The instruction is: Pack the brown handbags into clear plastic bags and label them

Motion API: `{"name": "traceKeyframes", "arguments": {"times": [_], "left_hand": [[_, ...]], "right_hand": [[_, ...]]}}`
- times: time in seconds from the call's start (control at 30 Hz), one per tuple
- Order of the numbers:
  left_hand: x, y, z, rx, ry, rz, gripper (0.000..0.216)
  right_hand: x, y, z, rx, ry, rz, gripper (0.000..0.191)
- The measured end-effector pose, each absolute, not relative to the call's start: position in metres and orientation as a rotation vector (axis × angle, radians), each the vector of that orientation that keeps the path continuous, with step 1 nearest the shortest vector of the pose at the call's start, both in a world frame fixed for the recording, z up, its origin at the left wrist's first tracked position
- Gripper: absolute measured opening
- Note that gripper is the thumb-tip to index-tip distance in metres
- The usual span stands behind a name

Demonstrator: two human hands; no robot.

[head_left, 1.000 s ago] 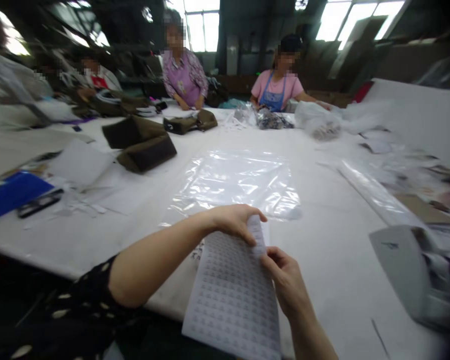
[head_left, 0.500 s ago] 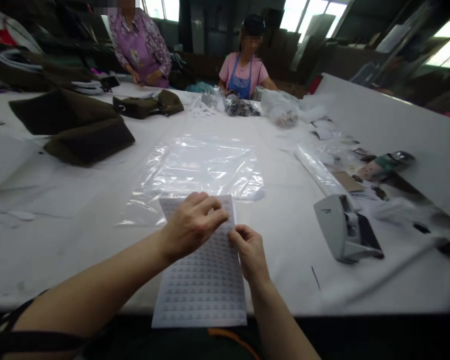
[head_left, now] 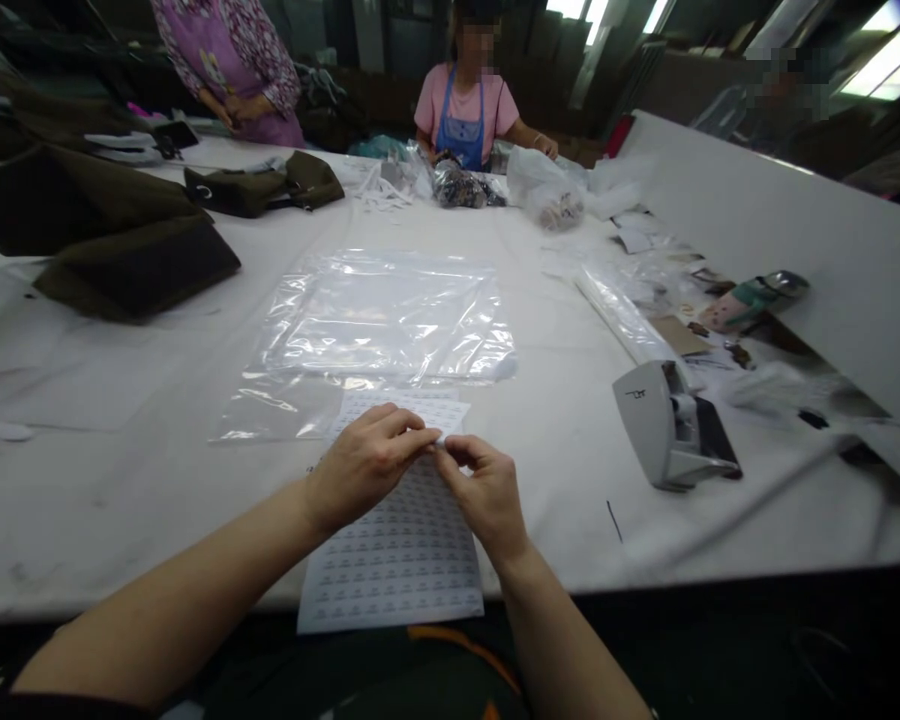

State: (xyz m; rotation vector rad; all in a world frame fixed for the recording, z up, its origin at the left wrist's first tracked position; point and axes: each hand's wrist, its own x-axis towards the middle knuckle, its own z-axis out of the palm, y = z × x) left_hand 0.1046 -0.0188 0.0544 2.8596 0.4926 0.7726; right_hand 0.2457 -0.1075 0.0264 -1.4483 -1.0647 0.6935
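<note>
Sticker sheet (head_left: pixel 397 560) lies flat at the near edge of the table (head_left: pixel 120 480), its lower end hanging over. Left hand (head_left: pixel 367 465) pinches it near the top. Right hand (head_left: pixel 484 490) pinches thumb to forefinger at the same spot, fingertips of both hands touching. Can't tell if a label is lifted. Label grid looks nearly full, so I'd judge the work barely started. Clear plastic bag (head_left: pixel 390 320) lies just beyond, overlapped by the sheet's top, no label visible on it. Grey dispenser-like device (head_left: pixel 656 425) sits to the right, dark green fabric (head_left: pixel 120 260) far left.
</note>
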Motion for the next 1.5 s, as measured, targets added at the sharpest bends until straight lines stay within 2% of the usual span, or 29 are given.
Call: {"name": "traceKeyframes", "arguments": {"times": [0.23, 0.53, 0.83, 1.17, 1.37, 1.43, 1.5], "left_hand": [[0.104, -0.021, 0.057, 2.993, 0.451, 0.633, 0.021], [0.104, -0.023, 0.062, 2.819, 0.487, 0.532, 0.017], [0.099, -0.022, 0.061, 2.535, 0.587, 0.606, 0.016], [0.095, -0.029, 0.056, 3.004, 0.383, 0.719, 0.018], [0.097, -0.033, 0.057, 2.79, 0.496, 0.824, 0.012], [0.095, -0.033, 0.057, 2.725, 0.557, 0.851, 0.016], [0.091, -0.031, 0.057, 2.745, 0.613, 0.854, 0.031]], "right_hand": [[0.246, -0.113, 0.028, -1.56, -1.252, 0.471, 0.009], [0.244, -0.112, 0.031, -1.592, -1.318, 0.416, 0.008], [0.241, -0.113, 0.028, -1.503, -1.261, 0.49, 0.009], [0.236, -0.114, 0.031, -1.578, -1.199, 0.559, 0.008], [0.235, -0.117, 0.025, -1.466, -1.132, 0.714, 0.006], [0.236, -0.118, 0.022, -1.4, -1.053, 0.814, 0.008], [0.238, -0.119, 0.019, -1.334, -0.982, 0.91, 0.011]]}}
